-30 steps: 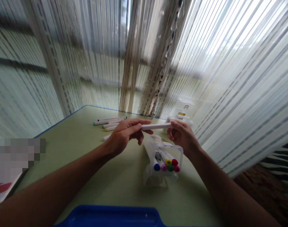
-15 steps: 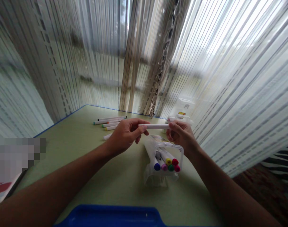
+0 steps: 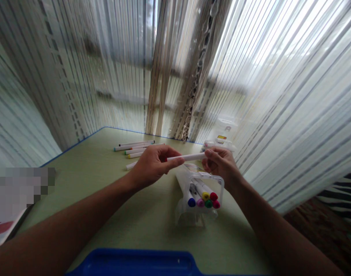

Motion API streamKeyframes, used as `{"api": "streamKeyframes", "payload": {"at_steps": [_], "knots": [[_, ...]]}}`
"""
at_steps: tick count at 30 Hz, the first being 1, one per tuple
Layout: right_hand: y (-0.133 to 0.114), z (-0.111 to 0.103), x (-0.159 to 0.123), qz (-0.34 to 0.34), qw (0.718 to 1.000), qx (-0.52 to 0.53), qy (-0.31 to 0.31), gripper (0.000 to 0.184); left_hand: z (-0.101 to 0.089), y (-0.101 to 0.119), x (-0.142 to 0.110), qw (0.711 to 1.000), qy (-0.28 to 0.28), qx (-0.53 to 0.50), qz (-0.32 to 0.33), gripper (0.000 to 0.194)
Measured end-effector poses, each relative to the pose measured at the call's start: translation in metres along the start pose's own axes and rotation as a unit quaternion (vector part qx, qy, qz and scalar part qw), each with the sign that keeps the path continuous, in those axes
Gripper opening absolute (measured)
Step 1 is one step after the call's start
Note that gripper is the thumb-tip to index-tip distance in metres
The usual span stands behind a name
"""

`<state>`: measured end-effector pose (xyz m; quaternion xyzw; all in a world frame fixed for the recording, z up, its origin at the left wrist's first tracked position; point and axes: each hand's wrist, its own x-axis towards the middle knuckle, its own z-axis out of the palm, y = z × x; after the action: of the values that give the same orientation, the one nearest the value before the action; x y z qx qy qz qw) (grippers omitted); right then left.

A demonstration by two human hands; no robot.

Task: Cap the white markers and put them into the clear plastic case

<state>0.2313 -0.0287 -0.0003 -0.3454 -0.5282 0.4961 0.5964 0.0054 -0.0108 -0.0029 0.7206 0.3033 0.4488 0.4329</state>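
Note:
A white marker [image 3: 189, 157] with a red end lies level between both hands above the table. My left hand [image 3: 155, 163] closes on its red end, thumb along the barrel. The other end is pinched by the thumb and fingers of my right hand [image 3: 219, 161]. Just below stands an open clear plastic case [image 3: 182, 188], holding several white markers with blue, pink, green, yellow and red ends [image 3: 205, 196] facing me. Several more white markers [image 3: 135, 148] lie loose on the table beyond my left hand, which partly hides them.
A second clear container [image 3: 221, 143] with a yellow label stands behind my right hand. The green table [image 3: 86, 165] has a blue edge, and a blue tray [image 3: 137, 262] sits at its front. String curtains [image 3: 120, 76] hang along the far side. A blurred-out item [image 3: 17, 199] is at left.
The marker has tilted slightly, its left end lower, and its red end now shows at my left hand. My left thumb has slid right along the barrel. The case has stayed put.

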Motion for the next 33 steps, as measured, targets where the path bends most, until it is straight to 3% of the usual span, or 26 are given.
{"api": "streamKeyframes", "payload": {"at_steps": [12, 33], "knots": [[0.002, -0.003, 0.002, -0.008, 1.000, 0.009, 0.006, 0.022, 0.001, -0.003, 0.000, 1.000, -0.012, -0.023, -0.005, 0.032], [-0.003, -0.001, 0.005, -0.002, 0.998, 0.030, 0.059, 0.027, -0.004, 0.007, -0.004, 0.994, -0.080, -0.081, 0.007, 0.039]]}}
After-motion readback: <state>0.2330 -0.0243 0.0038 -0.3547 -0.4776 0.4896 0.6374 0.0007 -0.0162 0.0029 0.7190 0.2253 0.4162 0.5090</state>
